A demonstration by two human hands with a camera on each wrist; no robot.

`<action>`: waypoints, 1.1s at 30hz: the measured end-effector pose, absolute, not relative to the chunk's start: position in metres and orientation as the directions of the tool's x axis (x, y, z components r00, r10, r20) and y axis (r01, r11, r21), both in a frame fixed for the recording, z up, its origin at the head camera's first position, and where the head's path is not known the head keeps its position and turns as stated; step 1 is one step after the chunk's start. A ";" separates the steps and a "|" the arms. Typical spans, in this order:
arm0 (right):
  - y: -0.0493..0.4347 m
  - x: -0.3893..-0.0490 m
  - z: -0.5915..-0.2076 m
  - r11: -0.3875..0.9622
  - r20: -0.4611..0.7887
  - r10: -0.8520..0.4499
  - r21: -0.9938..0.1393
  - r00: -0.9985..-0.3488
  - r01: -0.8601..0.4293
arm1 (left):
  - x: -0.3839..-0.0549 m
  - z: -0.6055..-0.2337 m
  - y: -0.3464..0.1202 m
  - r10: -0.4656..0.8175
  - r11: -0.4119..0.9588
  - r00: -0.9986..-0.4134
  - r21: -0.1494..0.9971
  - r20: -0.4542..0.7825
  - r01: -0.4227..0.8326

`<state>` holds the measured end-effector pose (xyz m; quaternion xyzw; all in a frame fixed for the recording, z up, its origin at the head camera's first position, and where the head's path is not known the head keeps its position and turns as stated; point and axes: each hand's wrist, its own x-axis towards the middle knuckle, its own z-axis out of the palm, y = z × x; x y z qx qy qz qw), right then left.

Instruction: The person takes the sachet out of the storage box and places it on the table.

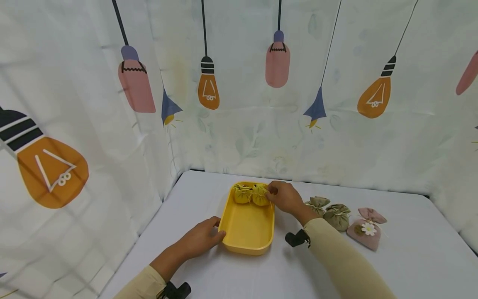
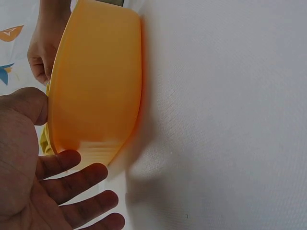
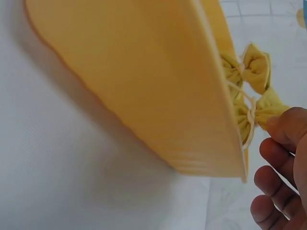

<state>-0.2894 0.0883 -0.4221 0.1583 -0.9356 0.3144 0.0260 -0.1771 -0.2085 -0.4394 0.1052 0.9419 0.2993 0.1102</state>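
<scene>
A yellow plastic tray [image 1: 246, 226] stands on the white table, with two small yellow drawstring pouches side by side at its far end. My right hand [image 1: 284, 196] pinches the gathered top of the right yellow pouch [image 1: 260, 196] between thumb and index finger; in the right wrist view that pouch's neck [image 3: 268, 111] shows at the fingertips. The left yellow pouch [image 1: 242, 194] lies beside it. My left hand [image 1: 201, 237] is at the tray's left side, thumb against the rim and the other fingers spread, as the left wrist view shows along the tray wall [image 2: 98, 72].
Right of the tray, partly behind my right forearm, lie two olive-green pouches, one nearer [image 1: 337, 217] and one farther [image 1: 317, 203]. Beside them is a pink pouch [image 1: 365, 234] with a white flower. A printed white curtain [image 1: 239, 124] hangs behind the table.
</scene>
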 end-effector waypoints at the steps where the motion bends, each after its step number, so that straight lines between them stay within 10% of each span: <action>1: 0.088 -0.289 -0.421 0.742 0.155 -0.275 -0.593 -0.949 -0.312 | -0.177 -0.439 -0.209 0.264 0.799 -0.954 0.587 -0.145 0.132; 33: 0.121 -0.257 -0.369 0.623 0.311 -0.235 -0.679 -0.921 -0.388 | -0.176 -0.440 -0.210 0.261 0.802 -0.955 0.583 -0.143 0.132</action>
